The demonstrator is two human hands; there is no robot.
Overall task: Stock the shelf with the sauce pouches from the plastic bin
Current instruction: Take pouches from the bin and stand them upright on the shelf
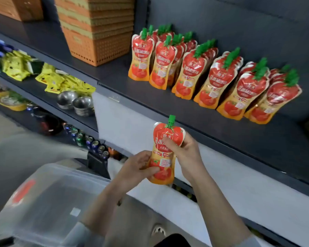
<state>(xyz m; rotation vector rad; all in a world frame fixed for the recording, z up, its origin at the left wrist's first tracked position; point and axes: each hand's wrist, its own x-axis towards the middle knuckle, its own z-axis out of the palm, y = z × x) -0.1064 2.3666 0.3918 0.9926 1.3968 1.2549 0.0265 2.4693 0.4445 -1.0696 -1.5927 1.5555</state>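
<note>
Your left hand (137, 168) pinches the base, right hand (184, 150) the top, of the upright sauce pouch (163, 154), below the front edge of the shelf (168, 107).

The sauce pouch (164, 155) I grip is smooth, glossy printed film that catches bright highlights. Its spout cap (171, 119) is green moulded plastic. The shelved pouches (212, 81) show the same shiny film. The shelf (168, 106) deck is dark, with an even matt finish. The plastic bin (48, 189) is translucent and smooth-walled. The baskets (98, 45) are orange perforated plastic. The bowls (77, 102) are polished metal, mirror-bright.
</note>
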